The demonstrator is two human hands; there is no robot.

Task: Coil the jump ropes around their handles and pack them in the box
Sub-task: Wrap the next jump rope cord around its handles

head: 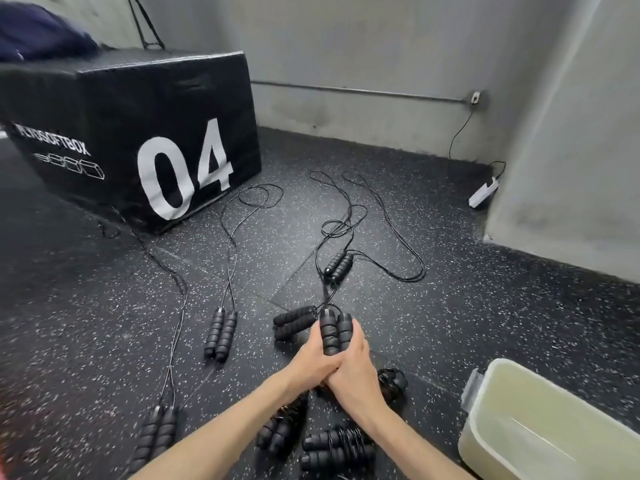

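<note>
Both my hands meet over the speckled floor and hold one pair of black foam jump rope handles (333, 330) upright. My left hand (313, 362) wraps them from the left, my right hand (353, 367) from the right. Their thin black rope (349, 209) trails away across the floor. Another handle pair (292, 320) lies just left of my hands. More uncoiled pairs lie on the floor: one pair (221, 334) to the left, one pair (154, 438) at the near left, one pair (338, 266) beyond my hands. Several coiled ropes (332, 445) lie under my forearms. The translucent plastic box (485, 434) stands at the lower right.
A black foam plyo box marked "04" (145, 133) stands at the back left, with dark cloth on top. Grey walls close off the back and right. A white power strip (485, 192) with its cable lies by the wall. Loose ropes loop over the floor.
</note>
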